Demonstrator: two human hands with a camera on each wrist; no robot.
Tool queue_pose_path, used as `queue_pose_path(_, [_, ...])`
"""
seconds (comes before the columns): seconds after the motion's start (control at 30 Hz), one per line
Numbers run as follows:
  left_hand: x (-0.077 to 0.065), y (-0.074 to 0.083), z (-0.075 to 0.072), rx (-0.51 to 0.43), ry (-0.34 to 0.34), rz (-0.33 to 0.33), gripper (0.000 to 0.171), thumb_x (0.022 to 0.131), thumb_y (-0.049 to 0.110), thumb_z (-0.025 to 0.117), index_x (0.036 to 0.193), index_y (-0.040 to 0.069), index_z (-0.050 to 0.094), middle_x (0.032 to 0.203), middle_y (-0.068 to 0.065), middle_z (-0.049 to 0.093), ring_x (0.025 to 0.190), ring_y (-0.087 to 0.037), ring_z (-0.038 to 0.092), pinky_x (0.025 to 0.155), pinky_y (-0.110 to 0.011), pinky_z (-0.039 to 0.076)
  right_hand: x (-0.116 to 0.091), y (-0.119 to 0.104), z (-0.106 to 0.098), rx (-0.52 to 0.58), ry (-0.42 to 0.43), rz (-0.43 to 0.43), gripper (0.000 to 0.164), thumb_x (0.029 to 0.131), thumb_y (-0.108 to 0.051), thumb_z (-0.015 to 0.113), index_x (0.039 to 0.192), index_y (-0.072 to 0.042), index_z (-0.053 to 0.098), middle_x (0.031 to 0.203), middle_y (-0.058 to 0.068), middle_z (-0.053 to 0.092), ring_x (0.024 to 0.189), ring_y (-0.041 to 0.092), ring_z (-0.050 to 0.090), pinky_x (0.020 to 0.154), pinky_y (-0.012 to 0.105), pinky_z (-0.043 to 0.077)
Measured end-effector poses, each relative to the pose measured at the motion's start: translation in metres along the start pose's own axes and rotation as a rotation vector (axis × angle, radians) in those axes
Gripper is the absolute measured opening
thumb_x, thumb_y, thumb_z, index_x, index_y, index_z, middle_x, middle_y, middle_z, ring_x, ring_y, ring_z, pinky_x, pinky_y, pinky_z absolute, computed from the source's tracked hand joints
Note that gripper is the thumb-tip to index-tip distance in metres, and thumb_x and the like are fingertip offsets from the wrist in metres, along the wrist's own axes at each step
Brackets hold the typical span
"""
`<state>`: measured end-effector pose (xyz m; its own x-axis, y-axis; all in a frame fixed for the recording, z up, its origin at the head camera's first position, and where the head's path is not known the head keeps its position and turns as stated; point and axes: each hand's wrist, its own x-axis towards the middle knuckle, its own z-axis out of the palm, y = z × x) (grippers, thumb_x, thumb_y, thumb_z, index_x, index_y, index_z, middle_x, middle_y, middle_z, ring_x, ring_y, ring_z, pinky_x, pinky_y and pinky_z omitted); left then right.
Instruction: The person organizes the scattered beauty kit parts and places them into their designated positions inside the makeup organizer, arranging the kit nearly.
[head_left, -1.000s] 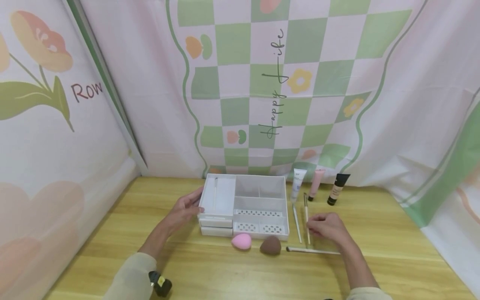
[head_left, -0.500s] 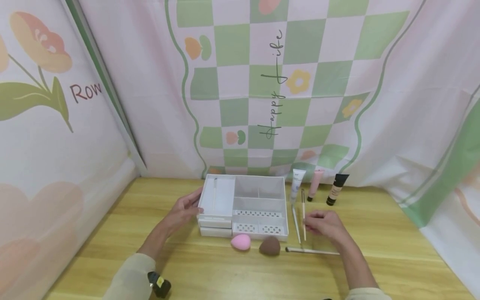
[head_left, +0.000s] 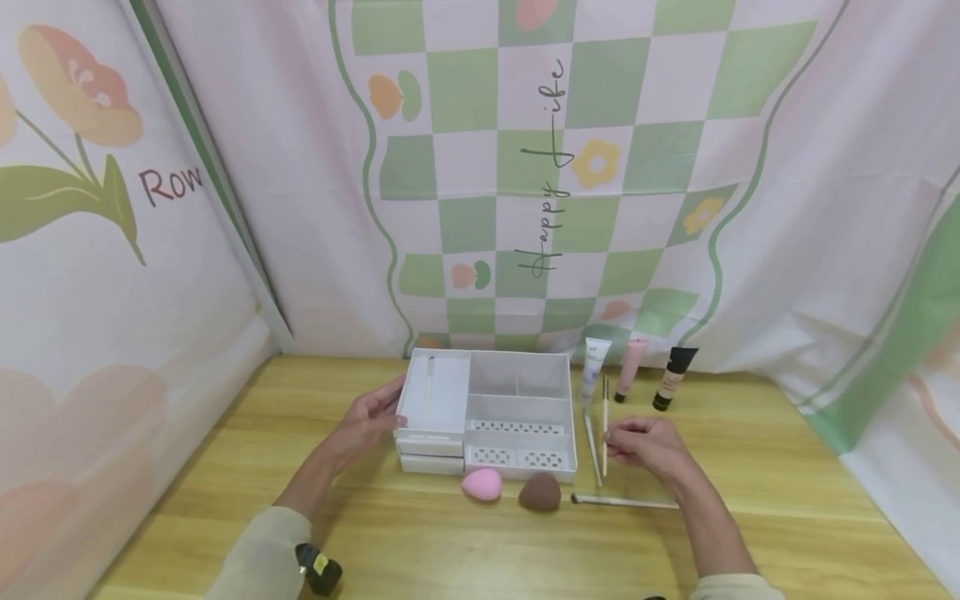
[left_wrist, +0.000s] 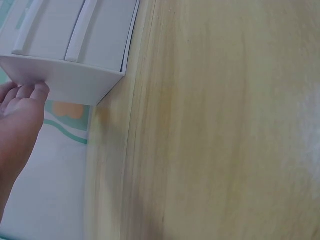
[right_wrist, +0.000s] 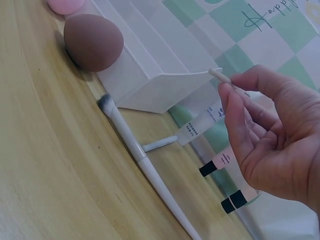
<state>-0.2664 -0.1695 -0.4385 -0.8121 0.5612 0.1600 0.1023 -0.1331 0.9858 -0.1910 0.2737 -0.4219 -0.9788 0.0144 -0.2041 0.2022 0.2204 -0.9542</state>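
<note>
In the head view my right hand (head_left: 645, 446) pinches a thin makeup brush (head_left: 605, 400) between thumb and fingertips, beside the white organizer (head_left: 521, 354). Its bristle end points toward the back curtain. The right wrist view shows the pale handle end (right_wrist: 219, 75) sticking out of the pinch. My left hand (head_left: 367, 425) rests against the organizer's left side, with the thumb at its top front edge; the left wrist view shows fingertips (left_wrist: 41, 90) on the side wall. Another brush (head_left: 430, 390) lies on the organizer's left top.
A short brush (head_left: 593, 446) and a longer brush (head_left: 626, 502) lie on the wooden table. A pink sponge (head_left: 482, 484) and a brown sponge (head_left: 540, 492) sit before the organizer. White (head_left: 595, 371), pink (head_left: 632, 371) and black-topped (head_left: 673, 379) tubes stand behind.
My right hand has moved slightly left with the brush, which now stands closer to the organizer and apart from the long brush. The left hand has kept its place.
</note>
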Motion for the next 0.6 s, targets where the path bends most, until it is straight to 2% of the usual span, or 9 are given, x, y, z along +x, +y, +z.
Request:
queue_pose_path(0.23, [-0.001,0.001,0.001,0.022,0.006,-0.01,0.078,0.095,-0.006,0.053,0.159,-0.007,0.008,0.17,-0.024,0.002,0.157,-0.042,0.004,0.113,-0.012,0.04,0.0,-0.006,0.003,0.038,-0.017,0.01,0.028,0.093,-0.008,0.065,0.115,0.01,0.066,0.083,-0.005,0.073,0.075,0.004,0.069,0.07,0.016,0.063])
queue_pose_path(0.43, [-0.001,0.002,0.003,0.028,0.021,-0.032,0.078,0.095,-0.005,0.053,0.16,-0.004,0.01,0.171,-0.021,0.004,0.159,-0.039,0.006,0.115,-0.014,0.039,0.001,-0.011,0.009,0.065,-0.019,0.007,0.03,0.093,-0.007,0.065,0.118,0.011,0.065,0.084,-0.001,0.074,0.075,0.005,0.07,0.07,0.016,0.063])
queue_pose_path(0.6, [0.0,0.003,0.003,0.014,0.033,-0.038,0.078,0.095,-0.006,0.052,0.161,-0.003,0.011,0.172,-0.02,0.005,0.159,-0.037,0.007,0.115,-0.015,0.039,0.002,-0.015,0.015,0.106,-0.007,-0.008,0.022,0.093,-0.007,0.066,0.112,0.004,0.069,0.081,-0.005,0.073,0.074,0.004,0.069,0.069,0.014,0.062])
